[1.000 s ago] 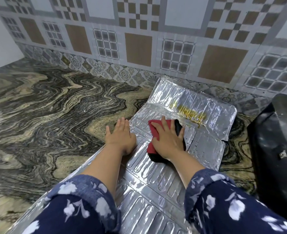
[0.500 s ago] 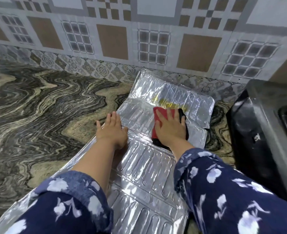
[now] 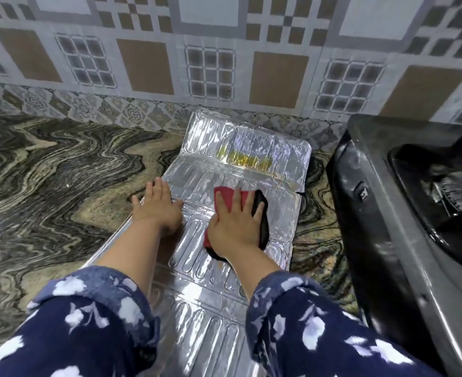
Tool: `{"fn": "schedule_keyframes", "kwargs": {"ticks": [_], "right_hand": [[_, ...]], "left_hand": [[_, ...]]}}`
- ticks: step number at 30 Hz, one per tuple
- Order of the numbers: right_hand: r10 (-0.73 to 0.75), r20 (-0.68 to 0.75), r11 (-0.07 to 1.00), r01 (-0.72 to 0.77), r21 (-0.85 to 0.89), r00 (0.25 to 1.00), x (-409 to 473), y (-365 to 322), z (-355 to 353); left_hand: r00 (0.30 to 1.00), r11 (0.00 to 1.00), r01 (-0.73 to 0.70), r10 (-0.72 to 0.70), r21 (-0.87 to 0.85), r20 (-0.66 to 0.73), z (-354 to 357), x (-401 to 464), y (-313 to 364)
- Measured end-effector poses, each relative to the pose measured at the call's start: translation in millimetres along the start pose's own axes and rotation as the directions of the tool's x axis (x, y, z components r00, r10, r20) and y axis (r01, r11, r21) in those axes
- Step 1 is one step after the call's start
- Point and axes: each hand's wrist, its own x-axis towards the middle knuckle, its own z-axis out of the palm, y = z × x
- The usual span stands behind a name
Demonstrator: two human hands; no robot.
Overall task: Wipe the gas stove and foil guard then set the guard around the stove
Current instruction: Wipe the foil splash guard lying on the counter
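A shiny ribbed foil guard (image 3: 197,292) lies flat on the marble counter, its far panel tilted up against the tiled wall and smeared with yellow grease (image 3: 244,159). My right hand (image 3: 236,227) presses flat on a red and black cloth (image 3: 261,213) on the guard's middle panel. Beside it, my left hand (image 3: 158,208) rests palm down on the guard's left edge, fingers spread. The black gas stove (image 3: 404,240) stands at the right, its burner partly in view.
The dark swirled marble counter (image 3: 47,186) spreads out to the left. A patterned tiled wall (image 3: 224,63) runs along the back. The stove's side stands close to the guard's right edge.
The view has swung right, bringing more of the stove into sight. My right hand has pulled the cloth back from the yellow grease toward me. My left hand stays planted on the guard.
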Motion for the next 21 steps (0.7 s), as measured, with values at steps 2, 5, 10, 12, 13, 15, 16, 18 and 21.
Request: {"fn": "schedule_keyframes", "kwargs": {"ticks": [2, 5, 10, 12, 13, 15, 16, 18, 21], "right_hand": [[-0.113, 0.027, 0.993, 0.113, 0.025, 0.993, 16.4, 3.4, -4.9], [-0.268, 0.096, 0.963, 0.266, 0.034, 0.959, 41.9, 22.7, -15.0], [-0.267, -0.005, 0.962, 0.266, -0.056, 0.964, 57.4, 53.5, -23.6], [-0.242, -0.01, 0.97, 0.241, -0.037, 0.97, 54.5, 50.5, -24.6], [-0.234, 0.011, 0.972, 0.234, -0.016, 0.972, 53.1, 47.3, -23.2], [-0.213, 0.026, 0.977, 0.213, -0.007, 0.977, 51.1, 43.1, -17.8], [-0.206, 0.021, 0.978, 0.206, -0.018, 0.978, 51.1, 43.0, -15.5], [-0.197, 0.026, 0.98, 0.198, -0.018, 0.98, 53.3, 43.8, -12.3], [-0.195, 0.051, 0.981, 0.196, -0.013, 0.98, 52.0, 45.1, -13.4]], "left_hand": [[1.0, 1.0, 0.002, -0.002, -0.002, 0.001, 0.7, 1.8, -0.6], [1.0, 1.0, 0.013, -0.013, 0.002, 0.005, 1.2, 1.2, 0.1], [1.0, 1.0, 0.015, -0.015, 0.02, 0.017, -2.1, -0.8, 3.6], [0.999, 0.999, 0.031, -0.031, 0.017, 0.015, -10.2, 1.8, 7.0], [0.999, 0.999, 0.038, -0.038, -0.005, 0.011, -15.0, 5.1, 9.3], [1.0, 0.998, 0.031, -0.031, -0.053, 0.005, -19.4, 12.6, 14.4], [1.0, 0.999, 0.018, -0.018, -0.048, -0.002, -17.5, 15.6, 17.0], [1.0, 1.0, -0.003, 0.003, -0.003, -0.021, -8.4, 17.3, 20.7], [1.0, 1.0, -0.008, 0.007, -0.015, -0.026, 1.2, 12.6, 21.6]]}}
